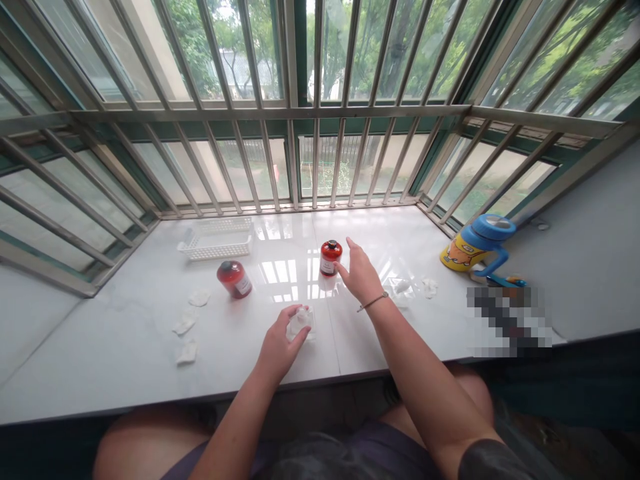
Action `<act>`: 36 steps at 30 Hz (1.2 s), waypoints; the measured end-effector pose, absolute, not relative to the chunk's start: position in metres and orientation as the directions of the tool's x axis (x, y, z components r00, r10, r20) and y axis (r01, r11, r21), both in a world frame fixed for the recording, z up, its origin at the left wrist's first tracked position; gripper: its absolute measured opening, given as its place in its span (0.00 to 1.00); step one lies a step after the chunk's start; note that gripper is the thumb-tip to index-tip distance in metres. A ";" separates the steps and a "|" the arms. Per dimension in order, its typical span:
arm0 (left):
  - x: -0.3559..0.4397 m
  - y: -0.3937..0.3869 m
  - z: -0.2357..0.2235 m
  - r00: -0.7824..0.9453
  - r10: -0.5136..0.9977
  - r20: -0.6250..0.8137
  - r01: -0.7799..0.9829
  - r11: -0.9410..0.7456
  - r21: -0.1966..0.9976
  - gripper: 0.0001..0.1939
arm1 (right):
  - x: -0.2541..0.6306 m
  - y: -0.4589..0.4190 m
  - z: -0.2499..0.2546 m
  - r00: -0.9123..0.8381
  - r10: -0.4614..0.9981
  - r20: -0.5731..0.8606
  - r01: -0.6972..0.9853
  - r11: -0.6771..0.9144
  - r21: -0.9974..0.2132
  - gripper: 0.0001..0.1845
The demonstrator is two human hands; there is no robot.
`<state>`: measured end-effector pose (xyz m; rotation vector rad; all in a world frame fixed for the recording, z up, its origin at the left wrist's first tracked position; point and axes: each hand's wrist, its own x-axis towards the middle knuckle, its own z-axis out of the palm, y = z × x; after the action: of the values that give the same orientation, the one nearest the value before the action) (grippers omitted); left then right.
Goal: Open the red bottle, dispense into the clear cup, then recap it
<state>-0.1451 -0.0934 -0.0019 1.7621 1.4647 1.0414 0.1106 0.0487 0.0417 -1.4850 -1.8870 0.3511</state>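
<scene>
My left hand (285, 339) is wrapped around a small clear glass container (300, 323) near the front edge of the white counter (125, 360). Farther back, my right hand (361, 270) has its fingers stretched out beside a red bottle with a black top (330, 259) and a white label. Its thumb comes close to the bottle's right side; whether it touches I cannot tell. A second red bottle (234, 279), with a dark top, stands to the left. White crumpled pieces (186, 324) lie on the left, and another white piece (429, 287) lies on the right.
A white plastic basket (216, 250) sits at the back left. On the right stands a blue and yellow mug (475, 243) with a handle, with a blurred patch in front of it. A clear item (399, 295) is partly behind my right wrist. Metal bars (320, 115) line the window.
</scene>
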 end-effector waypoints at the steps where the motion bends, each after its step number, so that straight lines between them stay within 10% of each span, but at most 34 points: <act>1: -0.145 -0.094 -0.002 0.077 0.980 0.184 0.491 -0.197 0.848 0.21 | 0.115 0.034 0.043 -0.083 0.920 0.383 0.757 0.308 -0.577 0.36; 12: -0.143 -0.092 -0.009 0.063 0.969 0.238 0.483 -0.238 0.843 0.20 | 0.198 -0.082 -0.006 0.136 0.952 0.274 0.989 -0.113 -0.098 0.35; 27: -0.142 -0.097 -0.004 0.080 0.970 0.229 0.469 -0.240 0.850 0.22 | 0.171 0.043 0.002 -0.052 0.992 0.118 0.947 0.087 -0.308 0.41; 36: -0.146 -0.083 -0.001 0.106 0.959 0.264 0.393 -0.284 0.875 0.23 | 0.115 -0.047 0.006 -0.137 0.887 0.442 0.739 0.388 -0.550 0.21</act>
<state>-0.1459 -0.0826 -0.0013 1.7597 1.3234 1.1536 0.1147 -0.0472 0.0056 -1.3965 -1.9184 0.2567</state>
